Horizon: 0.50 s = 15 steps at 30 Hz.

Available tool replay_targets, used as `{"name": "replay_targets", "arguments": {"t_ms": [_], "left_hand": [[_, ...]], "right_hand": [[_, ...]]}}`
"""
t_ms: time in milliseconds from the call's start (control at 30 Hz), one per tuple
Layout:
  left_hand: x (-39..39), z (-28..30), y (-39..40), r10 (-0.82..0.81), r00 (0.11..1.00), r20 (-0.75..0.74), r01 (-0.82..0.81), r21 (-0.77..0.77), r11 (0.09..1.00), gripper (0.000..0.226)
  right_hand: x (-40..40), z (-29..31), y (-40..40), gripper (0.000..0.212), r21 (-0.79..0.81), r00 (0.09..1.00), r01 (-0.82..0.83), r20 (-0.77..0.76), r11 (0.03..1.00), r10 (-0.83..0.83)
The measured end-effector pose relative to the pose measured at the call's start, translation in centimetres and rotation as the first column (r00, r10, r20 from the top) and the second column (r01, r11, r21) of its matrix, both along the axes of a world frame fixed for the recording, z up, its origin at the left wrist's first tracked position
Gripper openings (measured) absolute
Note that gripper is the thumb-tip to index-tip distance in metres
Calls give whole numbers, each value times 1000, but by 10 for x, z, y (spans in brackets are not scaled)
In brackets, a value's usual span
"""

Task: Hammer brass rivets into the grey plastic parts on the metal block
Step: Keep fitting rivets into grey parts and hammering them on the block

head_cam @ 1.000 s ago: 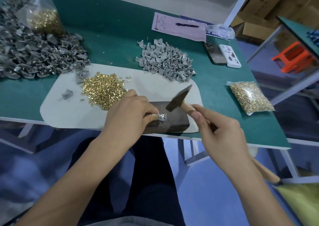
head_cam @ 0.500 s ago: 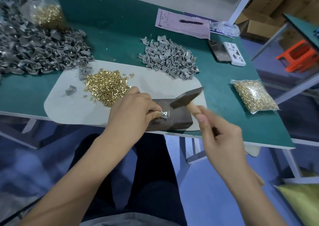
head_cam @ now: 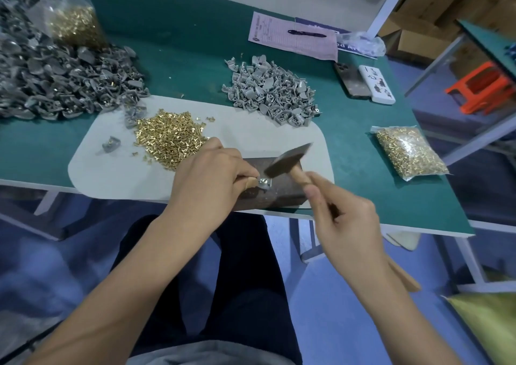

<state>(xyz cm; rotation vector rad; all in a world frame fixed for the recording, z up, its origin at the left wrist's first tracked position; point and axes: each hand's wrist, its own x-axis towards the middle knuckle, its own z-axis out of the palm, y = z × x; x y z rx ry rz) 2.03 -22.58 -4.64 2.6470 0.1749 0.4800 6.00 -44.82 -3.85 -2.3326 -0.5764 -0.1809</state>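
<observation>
A dark metal block (head_cam: 282,194) lies at the near edge of the table on a pale mat (head_cam: 117,169). My left hand (head_cam: 208,180) pinches a small grey plastic part (head_cam: 264,183) on the block, with brass rivet heads showing in it. My right hand (head_cam: 343,222) grips the wooden handle of a hammer (head_cam: 287,159); its dark head hovers just above and right of the part, motion-blurred. A loose heap of brass rivets (head_cam: 170,137) lies on the mat left of my left hand. A pile of light grey plastic parts (head_cam: 269,91) sits behind the block.
A big heap of darker grey parts (head_cam: 55,80) and a bag of rivets (head_cam: 75,24) fill the far left. Another rivet bag (head_cam: 409,149) lies at right. A paper form with a pen (head_cam: 293,36), a phone (head_cam: 350,81) and a white box (head_cam: 375,84) sit at the back.
The hammer head dropped toward the part, rose level, and now tilts above it again. My left hand keeps holding the part on the block.
</observation>
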Motion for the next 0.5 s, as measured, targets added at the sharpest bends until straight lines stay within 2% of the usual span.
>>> {"name": "replay_targets", "arguments": {"t_ms": [100, 200, 333, 433, 500], "left_hand": [[-1, 0, -2, 14, 1000, 11, -14, 18, 1000, 9], [-1, -1, -2, 22, 1000, 21, -22, 4, 1000, 8], [-1, 0, -2, 22, 1000, 11, -22, 8, 1000, 10], [-1, -1, -2, 27, 999, 16, -28, 8, 1000, 10], [-1, 0, -2, 26, 999, 23, -26, 3, 1000, 10]], "right_hand": [[2, 0, 0, 29, -46, 1000, 5, 2, 999, -5], [2, 3, 0, 24, 42, 999, 24, 30, 999, -26], [-1, 10, -3, 24, -143, 997, -9, 70, 990, 19], [-2, 11, -3, 28, -32, 999, 14, 40, 999, -13], [-2, 9, -2, 24, -75, 1000, -24, 3, 997, 25]]}}
